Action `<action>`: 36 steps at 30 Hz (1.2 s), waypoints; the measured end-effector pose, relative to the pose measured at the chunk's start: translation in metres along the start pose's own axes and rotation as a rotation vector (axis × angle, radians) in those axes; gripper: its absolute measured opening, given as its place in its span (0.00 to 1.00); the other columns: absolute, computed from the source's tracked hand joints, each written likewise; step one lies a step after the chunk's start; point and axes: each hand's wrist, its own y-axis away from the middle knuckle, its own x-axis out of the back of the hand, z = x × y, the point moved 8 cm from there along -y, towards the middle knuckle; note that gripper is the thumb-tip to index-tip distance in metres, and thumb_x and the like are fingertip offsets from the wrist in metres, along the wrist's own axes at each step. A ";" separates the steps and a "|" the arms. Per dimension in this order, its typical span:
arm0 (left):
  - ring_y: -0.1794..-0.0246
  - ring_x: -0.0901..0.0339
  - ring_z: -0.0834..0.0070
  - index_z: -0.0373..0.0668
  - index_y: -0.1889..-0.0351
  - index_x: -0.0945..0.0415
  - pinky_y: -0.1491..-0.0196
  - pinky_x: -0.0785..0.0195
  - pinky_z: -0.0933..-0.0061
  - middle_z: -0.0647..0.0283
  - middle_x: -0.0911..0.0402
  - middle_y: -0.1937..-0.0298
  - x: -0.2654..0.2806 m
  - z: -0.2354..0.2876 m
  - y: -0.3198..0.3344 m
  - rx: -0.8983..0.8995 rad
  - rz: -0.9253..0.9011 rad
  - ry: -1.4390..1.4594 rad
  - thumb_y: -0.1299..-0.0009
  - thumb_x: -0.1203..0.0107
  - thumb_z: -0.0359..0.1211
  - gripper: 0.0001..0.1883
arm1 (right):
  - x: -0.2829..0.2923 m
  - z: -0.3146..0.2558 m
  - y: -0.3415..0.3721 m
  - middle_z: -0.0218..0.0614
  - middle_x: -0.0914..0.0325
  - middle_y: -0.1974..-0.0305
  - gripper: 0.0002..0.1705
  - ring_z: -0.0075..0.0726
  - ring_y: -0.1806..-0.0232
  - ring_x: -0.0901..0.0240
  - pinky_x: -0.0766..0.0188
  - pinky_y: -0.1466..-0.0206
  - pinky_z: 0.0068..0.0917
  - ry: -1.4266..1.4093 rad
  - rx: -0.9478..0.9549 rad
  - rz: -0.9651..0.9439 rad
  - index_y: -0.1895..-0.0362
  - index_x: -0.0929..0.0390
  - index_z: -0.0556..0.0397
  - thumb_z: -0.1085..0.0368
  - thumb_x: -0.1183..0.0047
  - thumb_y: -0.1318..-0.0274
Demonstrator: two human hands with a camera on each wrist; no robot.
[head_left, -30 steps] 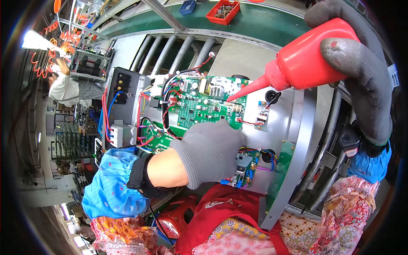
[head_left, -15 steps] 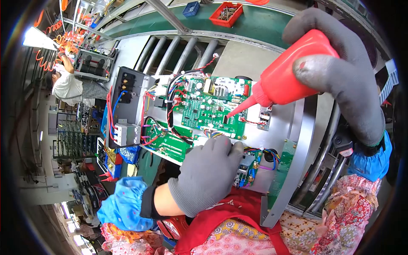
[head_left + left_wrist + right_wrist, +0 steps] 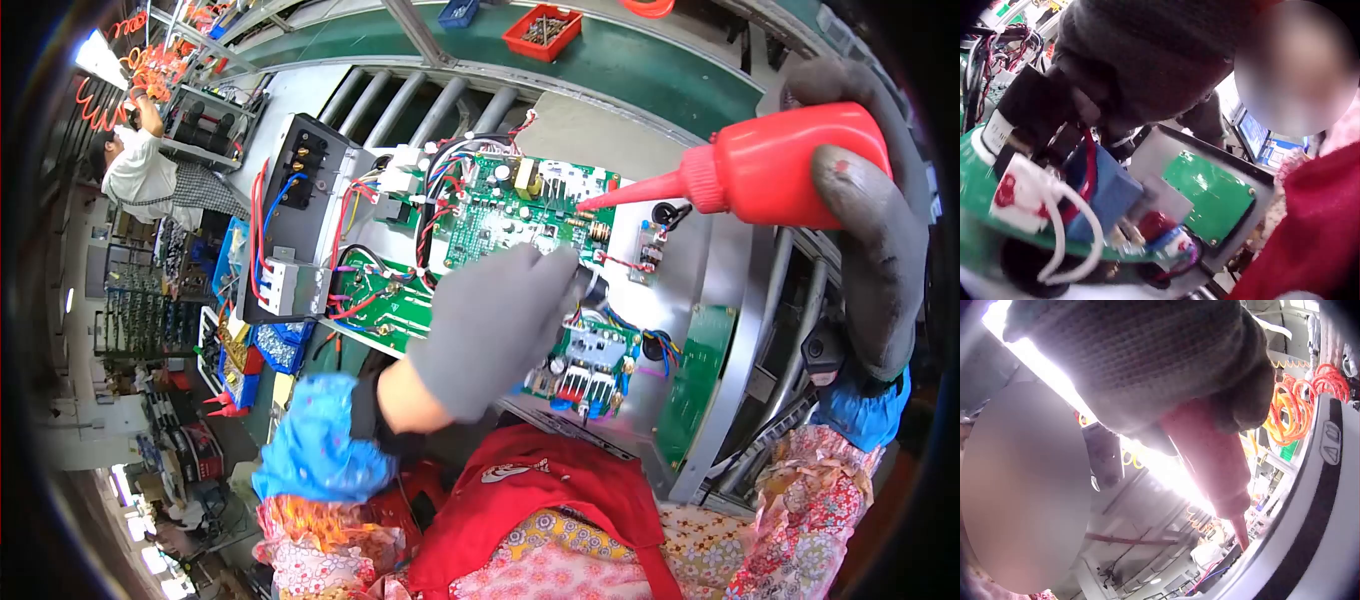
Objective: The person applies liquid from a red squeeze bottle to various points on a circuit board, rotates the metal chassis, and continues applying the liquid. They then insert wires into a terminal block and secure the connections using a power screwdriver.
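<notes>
My gloved right hand (image 3: 865, 190) grips a red squeeze bottle (image 3: 800, 165), its long tapered nozzle aimed left. The nozzle tip (image 3: 583, 206) overlaps the right part of the large green circuit board (image 3: 490, 225) in the head view. My gloved left hand (image 3: 490, 330), blurred, has its fingers curled at a black cylindrical part (image 3: 595, 288) on a small circuit board (image 3: 598, 352) with heat-sink fins. That board appears tilted in the metal chassis. In the left wrist view its blue block (image 3: 1107, 194) and white connector (image 3: 1019, 197) show close up. The left fingertips are mostly hidden.
A plain green panel (image 3: 695, 385) lines the chassis's near-right wall. At the left stands a grey end plate (image 3: 300, 185) with red and blue wires. Beyond lie metal rollers (image 3: 435, 112) and a red bin (image 3: 542, 32) of small parts. Another person (image 3: 150, 170) stands far left.
The bottle's nozzle dipped toward the board's middle, then rose up and right. My left hand first drew back, then reached forward; the small board now shows more, with a black cylinder at the fingertips.
</notes>
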 end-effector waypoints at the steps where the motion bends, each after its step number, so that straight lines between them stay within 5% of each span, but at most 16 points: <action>1: 0.70 0.22 0.53 0.45 0.54 0.21 0.66 0.28 0.59 0.56 0.23 0.71 -0.005 -0.004 -0.008 -0.003 -0.025 0.000 0.32 0.40 0.37 0.11 | 0.006 -0.011 0.011 0.43 0.25 0.48 0.40 0.40 0.47 0.25 0.29 0.42 0.37 0.016 0.034 0.041 0.40 0.28 0.60 0.45 0.42 0.51; 4: 0.67 0.20 0.53 0.42 0.58 0.22 0.64 0.28 0.59 0.53 0.21 0.71 -0.015 -0.010 -0.022 0.062 -0.146 -0.033 0.31 0.42 0.38 0.11 | 0.022 -0.047 0.057 0.43 0.26 0.48 0.40 0.39 0.46 0.26 0.31 0.40 0.37 0.097 0.096 0.134 0.40 0.29 0.62 0.47 0.41 0.52; 8: 0.66 0.18 0.61 0.39 0.56 0.22 0.61 0.26 0.64 0.51 0.18 0.66 0.011 -0.021 0.004 -0.100 -0.074 0.449 0.31 0.43 0.34 0.10 | 0.010 -0.092 0.146 0.44 0.26 0.52 0.36 0.40 0.50 0.27 0.29 0.45 0.38 0.213 0.277 0.199 0.43 0.29 0.63 0.59 0.36 0.58; 11: 0.64 0.18 0.64 0.37 0.53 0.21 0.59 0.25 0.66 0.52 0.17 0.62 0.058 -0.041 0.046 -0.190 0.252 0.453 0.32 0.41 0.31 0.12 | -0.029 -0.122 0.200 0.49 0.28 0.56 0.33 0.46 0.56 0.27 0.28 0.49 0.40 0.455 0.575 0.059 0.45 0.31 0.60 0.67 0.40 0.60; 13: 0.63 0.18 0.64 0.37 0.53 0.21 0.59 0.25 0.66 0.54 0.17 0.60 0.091 -0.058 0.081 -0.237 0.527 0.263 0.34 0.40 0.26 0.12 | -0.054 -0.133 0.221 0.50 0.27 0.64 0.31 0.53 0.66 0.26 0.27 0.63 0.42 0.519 0.565 0.115 0.52 0.29 0.63 0.73 0.35 0.67; 17: 0.57 0.19 0.61 0.37 0.51 0.21 0.54 0.26 0.67 0.55 0.18 0.56 0.156 -0.085 0.145 -0.292 0.961 0.005 0.37 0.38 0.22 0.15 | -0.081 -0.128 0.237 0.49 0.25 0.65 0.26 0.53 0.69 0.25 0.27 0.67 0.42 0.598 0.498 0.229 0.54 0.28 0.60 0.74 0.34 0.63; 19: 0.51 0.21 0.55 0.39 0.53 0.20 0.49 0.27 0.57 0.55 0.18 0.56 0.173 -0.108 0.166 -0.181 1.128 -0.090 0.36 0.38 0.27 0.13 | -0.089 -0.125 0.236 0.48 0.25 0.66 0.25 0.53 0.69 0.25 0.28 0.68 0.41 0.640 0.515 0.289 0.54 0.27 0.59 0.74 0.35 0.62; 24: 0.46 0.23 0.55 0.38 0.49 0.21 0.42 0.31 0.58 0.52 0.19 0.51 0.168 -0.168 0.179 0.081 1.080 -0.120 0.28 0.42 0.34 0.13 | -0.102 -0.115 0.226 0.47 0.23 0.65 0.22 0.53 0.69 0.23 0.26 0.67 0.40 0.668 0.405 0.292 0.55 0.25 0.58 0.68 0.36 0.57; 28: 0.51 0.22 0.53 0.40 0.51 0.20 0.47 0.30 0.56 0.52 0.19 0.52 0.135 -0.193 0.176 0.110 0.976 -0.326 0.25 0.47 0.42 0.16 | -0.110 -0.113 0.221 0.46 0.23 0.65 0.20 0.53 0.67 0.23 0.26 0.65 0.41 0.670 0.404 0.297 0.56 0.24 0.58 0.68 0.36 0.57; 36: 0.54 0.22 0.55 0.40 0.53 0.20 0.49 0.30 0.57 0.54 0.18 0.54 0.135 -0.190 0.177 0.096 0.994 -0.293 0.28 0.44 0.39 0.13 | -0.120 -0.111 0.213 0.45 0.24 0.65 0.19 0.53 0.66 0.24 0.28 0.63 0.41 0.692 0.373 0.283 0.58 0.24 0.57 0.67 0.36 0.56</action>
